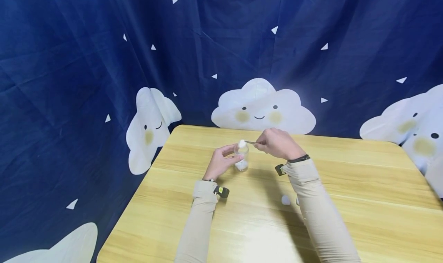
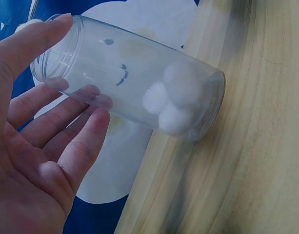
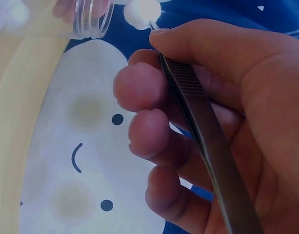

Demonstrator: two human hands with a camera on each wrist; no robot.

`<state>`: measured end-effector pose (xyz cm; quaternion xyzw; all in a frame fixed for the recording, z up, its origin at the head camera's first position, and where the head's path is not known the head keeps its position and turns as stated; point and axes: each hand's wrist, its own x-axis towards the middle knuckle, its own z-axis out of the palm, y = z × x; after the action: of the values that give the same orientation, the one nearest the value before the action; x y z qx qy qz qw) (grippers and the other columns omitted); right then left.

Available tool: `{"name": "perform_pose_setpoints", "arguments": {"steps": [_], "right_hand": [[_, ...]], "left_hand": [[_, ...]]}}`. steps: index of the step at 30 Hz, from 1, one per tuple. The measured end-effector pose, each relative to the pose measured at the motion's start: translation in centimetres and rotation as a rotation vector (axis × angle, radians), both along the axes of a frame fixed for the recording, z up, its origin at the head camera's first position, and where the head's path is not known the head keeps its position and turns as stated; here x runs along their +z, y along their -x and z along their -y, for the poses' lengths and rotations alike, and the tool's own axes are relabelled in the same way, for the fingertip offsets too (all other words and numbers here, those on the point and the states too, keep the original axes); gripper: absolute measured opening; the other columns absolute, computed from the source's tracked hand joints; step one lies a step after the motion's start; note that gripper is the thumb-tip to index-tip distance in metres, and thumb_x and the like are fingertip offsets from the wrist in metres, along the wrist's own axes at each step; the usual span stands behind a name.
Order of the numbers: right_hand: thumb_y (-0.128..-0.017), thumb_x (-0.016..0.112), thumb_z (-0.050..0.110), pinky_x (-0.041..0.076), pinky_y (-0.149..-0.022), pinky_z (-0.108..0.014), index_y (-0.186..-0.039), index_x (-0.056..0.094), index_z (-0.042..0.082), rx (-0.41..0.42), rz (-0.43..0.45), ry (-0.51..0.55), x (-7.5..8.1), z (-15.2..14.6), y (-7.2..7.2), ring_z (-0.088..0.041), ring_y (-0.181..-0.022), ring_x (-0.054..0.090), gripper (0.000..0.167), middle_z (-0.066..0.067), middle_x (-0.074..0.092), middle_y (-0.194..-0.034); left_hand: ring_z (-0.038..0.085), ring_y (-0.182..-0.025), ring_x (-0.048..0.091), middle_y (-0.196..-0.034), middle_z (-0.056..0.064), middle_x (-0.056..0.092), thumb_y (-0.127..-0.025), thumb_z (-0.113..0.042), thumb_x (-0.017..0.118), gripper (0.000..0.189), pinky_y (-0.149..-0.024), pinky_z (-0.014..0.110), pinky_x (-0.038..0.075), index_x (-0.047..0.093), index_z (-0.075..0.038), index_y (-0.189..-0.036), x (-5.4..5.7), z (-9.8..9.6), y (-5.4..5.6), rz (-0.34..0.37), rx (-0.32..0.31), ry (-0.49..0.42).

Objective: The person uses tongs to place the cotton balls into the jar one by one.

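Head view: pinching metal tweezers (image 3: 210, 131) between thumb and fingertips with the right hand (image 1: 279, 144), and gripping a clear jar (image 2: 134, 73) near its open mouth with the left hand (image 1: 220, 163), with thumb on one side and fingers on the other. Holding a white cotton ball (image 3: 141, 12) at the tweezers' tips, leftward of the right hand and just above the jar's mouth. Pointing the tweezers nearly level toward the left, roughly square to the jar's upright long axis. Apart from the rim in the right wrist view, with nothing seen between ball and opening. Nearer the right hand for the tweezers; within the left hand's grasp for the jar. Most likely to get in the way, by judgement: the rim and the left thumb tip, close to the mouth. Down inside the jar's base, several piled cotton balls (image 2: 178, 119). Below, a wooden table (image 1: 166, 201); hard to tell whether touched flat by the jar's base. Near the right sleeve (image 1: 322, 213), a loose cotton ball (image 1: 285, 200) and another small white piece (image 1: 297, 202), partly hidden by the cloth. Beyond the table's far edge, a dark blue curtain (image 1: 86, 63) printed with smiling clouds (image 1: 259, 95).
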<state>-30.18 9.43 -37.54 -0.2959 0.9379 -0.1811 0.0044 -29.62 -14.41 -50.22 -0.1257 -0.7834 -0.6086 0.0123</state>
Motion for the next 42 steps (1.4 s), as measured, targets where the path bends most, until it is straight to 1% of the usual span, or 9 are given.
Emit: {"name": "perform_pose_setpoints", "arguments": {"steps": [9, 17, 25, 29, 31, 36, 42], "right_hand": [[-0.096, 0.07, 0.022, 0.032, -0.047, -0.026, -0.07, 0.076, 0.025, 0.0, -0.032, 0.003, 0.0, 0.3, -0.1, -0.009, -0.054, 0.044, 0.026, 0.009, 0.058, -0.062], [-0.096, 0.069, 0.024, 0.032, -0.047, -0.026, -0.069, 0.075, 0.026, -0.004, -0.038, -0.012, -0.1, 0.5, -0.1, -0.009, -0.054, 0.043, 0.028, 0.01, 0.056, -0.06], [-0.097, 0.069, 0.025, 0.03, -0.047, -0.027, -0.066, 0.071, 0.026, -0.004, -0.053, -0.014, 0.0, 0.7, -0.2, -0.009, -0.054, 0.042, 0.031, 0.011, 0.054, -0.06], [-0.096, 0.069, 0.023, 0.029, -0.047, -0.027, -0.065, 0.07, 0.026, 0.001, -0.059, -0.009, 0.1, 0.6, -0.3, -0.009, -0.053, 0.041, 0.031, 0.011, 0.053, -0.059], [-0.096, 0.068, 0.023, 0.028, -0.047, -0.026, -0.062, 0.066, 0.026, 0.004, -0.06, -0.008, 0.2, 0.5, -0.4, -0.008, -0.053, 0.039, 0.035, 0.011, 0.048, -0.058], [-0.097, 0.067, 0.023, 0.024, -0.047, -0.025, -0.055, 0.05, 0.025, 0.001, -0.044, -0.015, 0.3, 0.3, -0.7, -0.007, -0.052, 0.032, 0.046, 0.012, 0.035, -0.054], [-0.098, 0.066, 0.023, 0.024, -0.049, -0.025, -0.056, 0.05, 0.026, 0.004, -0.038, 0.002, 0.3, -0.3, -1.1, -0.006, -0.052, 0.032, 0.045, 0.013, 0.035, -0.055]], "left_hand": [[0.029, -0.127, 0.067, -0.132, 0.008, 0.073, -0.086, -0.027, 0.085, 0.05, -0.111, 0.046, 0.054, 0.069, -0.015, -0.133, -0.2, 0.0, 0.2, -0.001, 0.007, -0.006], [0.029, -0.128, 0.066, -0.133, 0.009, 0.073, -0.087, -0.026, 0.085, 0.05, -0.111, 0.046, 0.054, 0.069, -0.015, -0.134, -0.1, 0.0, 0.0, 0.0, -0.007, -0.012], [0.033, -0.129, 0.065, -0.136, 0.014, 0.07, -0.087, -0.024, 0.085, 0.055, -0.102, 0.036, 0.06, 0.066, -0.008, -0.137, -0.1, 0.0, 0.1, 0.009, -0.014, -0.043], [0.033, -0.129, 0.066, -0.136, 0.014, 0.07, -0.087, -0.025, 0.085, 0.055, -0.103, 0.038, 0.06, 0.067, -0.01, -0.137, 0.0, 0.0, 0.0, 0.011, -0.01, -0.035], [0.033, -0.129, 0.066, -0.135, 0.013, 0.071, -0.087, -0.026, 0.085, 0.055, -0.104, 0.041, 0.059, 0.067, -0.011, -0.136, 0.0, 0.0, 0.0, 0.007, -0.002, -0.023], [0.032, -0.128, 0.066, -0.133, 0.01, 0.072, -0.086, -0.029, 0.086, 0.054, -0.106, 0.044, 0.058, 0.069, -0.014, -0.135, -0.1, 0.0, 0.1, 0.003, 0.013, -0.005], [0.032, -0.128, 0.066, -0.134, 0.009, 0.072, -0.086, -0.03, 0.086, 0.054, -0.109, 0.046, 0.055, 0.069, -0.015, -0.135, 0.0, -0.1, 0.0, 0.002, 0.016, 0.006]]}}
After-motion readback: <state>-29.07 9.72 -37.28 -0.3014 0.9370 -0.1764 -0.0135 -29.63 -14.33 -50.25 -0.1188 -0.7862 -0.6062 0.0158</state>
